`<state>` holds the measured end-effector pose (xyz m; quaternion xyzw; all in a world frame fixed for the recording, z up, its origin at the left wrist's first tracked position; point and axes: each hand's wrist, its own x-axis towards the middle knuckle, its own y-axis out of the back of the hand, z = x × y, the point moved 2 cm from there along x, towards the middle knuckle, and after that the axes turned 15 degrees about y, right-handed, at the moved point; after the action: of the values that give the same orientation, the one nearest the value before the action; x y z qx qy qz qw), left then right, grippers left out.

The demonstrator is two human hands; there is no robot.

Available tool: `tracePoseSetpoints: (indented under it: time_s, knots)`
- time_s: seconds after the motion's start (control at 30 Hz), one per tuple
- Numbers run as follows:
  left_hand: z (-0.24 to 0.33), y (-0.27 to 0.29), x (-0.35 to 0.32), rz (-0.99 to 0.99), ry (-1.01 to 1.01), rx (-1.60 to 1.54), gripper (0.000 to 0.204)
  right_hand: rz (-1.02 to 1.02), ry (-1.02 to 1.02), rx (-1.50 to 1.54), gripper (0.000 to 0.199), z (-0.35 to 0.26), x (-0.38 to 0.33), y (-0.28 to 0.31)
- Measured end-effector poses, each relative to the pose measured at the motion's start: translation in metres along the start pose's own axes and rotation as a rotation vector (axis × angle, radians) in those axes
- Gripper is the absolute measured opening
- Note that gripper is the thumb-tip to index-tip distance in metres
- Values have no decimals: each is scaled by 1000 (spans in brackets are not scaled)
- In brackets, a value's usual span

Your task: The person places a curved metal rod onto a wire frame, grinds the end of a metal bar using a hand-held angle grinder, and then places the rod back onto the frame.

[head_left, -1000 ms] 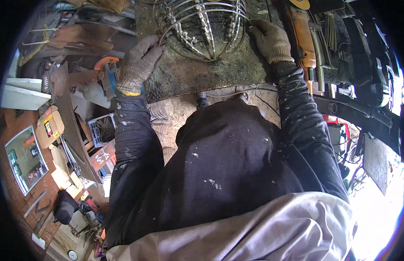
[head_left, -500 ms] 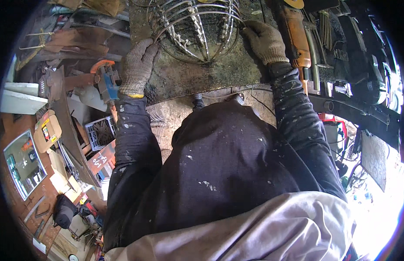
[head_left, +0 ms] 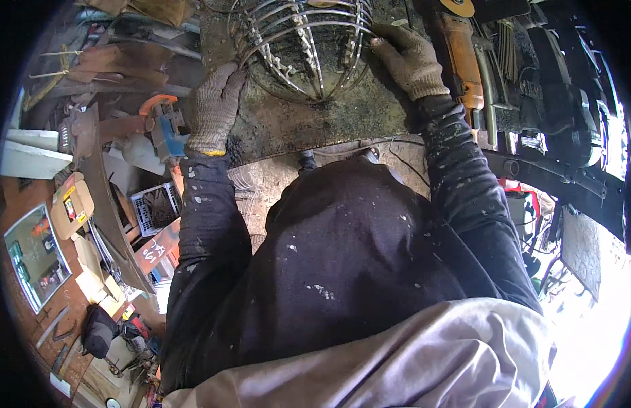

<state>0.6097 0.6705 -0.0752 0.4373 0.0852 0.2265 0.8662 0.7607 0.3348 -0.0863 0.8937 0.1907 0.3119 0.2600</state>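
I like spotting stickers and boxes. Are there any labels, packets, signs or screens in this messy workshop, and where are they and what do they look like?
Tan box: left of the left arm, rounded, with a small red and yellow sticker.
Flat panel: far left, lower down, slanted rectangle with a pale frame and green and red patches; cannot tell if it is a screen.
Rusty metal plate: beside the left elbow, brown, with white chalk marks.
White crate: above the plate, slotted, holding dark bits.

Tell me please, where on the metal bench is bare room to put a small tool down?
The clearest bare patch is the dark bench plate in front of the wire cage, between the left hand and the right hand. To the right it is crowded: an orange grinder and metal bars. The left side is cluttered, with a blue clamp.
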Motion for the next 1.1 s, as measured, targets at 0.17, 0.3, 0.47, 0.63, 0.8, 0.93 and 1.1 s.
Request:
tracePoseSetpoints:
  time_s: [0.17, 0.3, 0.47, 0.63, 0.8, 0.93, 1.1]
  knots:
    - [-10, -4, 2, 92, -83, 39, 29, -5, -1, 6, 35, 1, 0, -2]
    - [-8, -6, 1, 129, -102, 16, 30, 18, 22, 0, 30, 1, -1, -3]
    - [-7, -4, 0, 97, -97, -8, 30, -14, -2, 42, 27, 0, 2, -3]
    - [21, 7, -5, 116, -72, 148, 30, 25, -60, 104, 31, 5, 1, -5]
    - [108, 33, -7, 220, -340, 112, 28, 35, -37, 92, 30, 5, 1, -5]
    - [111, 15, 8, 286, -494, 174, 25, 44, -21, 160, 29, 7, 1, -6]
    - [111, 10, 13, 243, -432, 173, 24, 26, -4, 95, 30, 7, 2, -6]
